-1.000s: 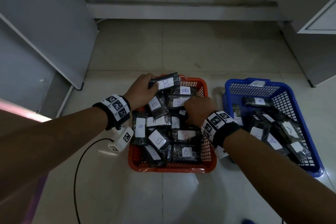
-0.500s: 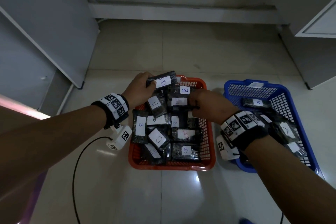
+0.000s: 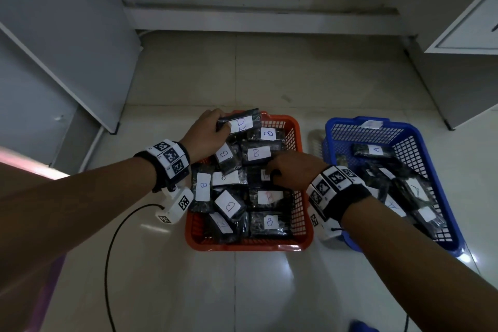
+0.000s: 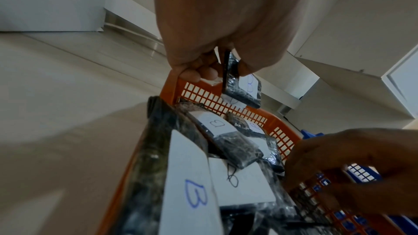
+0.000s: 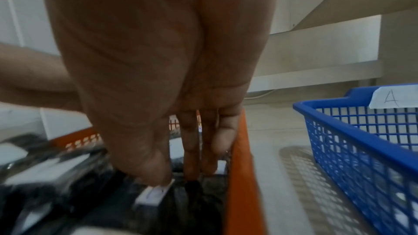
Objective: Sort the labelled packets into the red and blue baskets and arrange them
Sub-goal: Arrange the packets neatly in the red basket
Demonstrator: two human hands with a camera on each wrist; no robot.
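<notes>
The red basket (image 3: 248, 245) on the floor is packed with dark packets with white "B" labels. My left hand (image 3: 218, 127) grips one B packet (image 3: 239, 122) above the basket's far left corner; the left wrist view shows that packet (image 4: 242, 85) pinched between thumb and fingers. My right hand (image 3: 272, 174) reaches down into the basket's right middle. In the right wrist view its thumb and fingers (image 5: 192, 167) pinch the top of a dark packet (image 5: 181, 199) next to the red wall (image 5: 242, 185). The blue basket (image 3: 369, 127) to the right holds several "A" packets (image 3: 376, 149).
A white "A" tag (image 5: 393, 97) sits on the blue basket's far rim. A black cable (image 3: 113, 245) loops over the tiled floor at the left. Grey panels (image 3: 67, 48) stand to the left, a white cabinet (image 3: 466, 35) to the right, a ledge (image 3: 256, 16) behind.
My right hand lifted slightly to the right, then came back down and left into the red basket. My left hand has held its B packet nearly still.
</notes>
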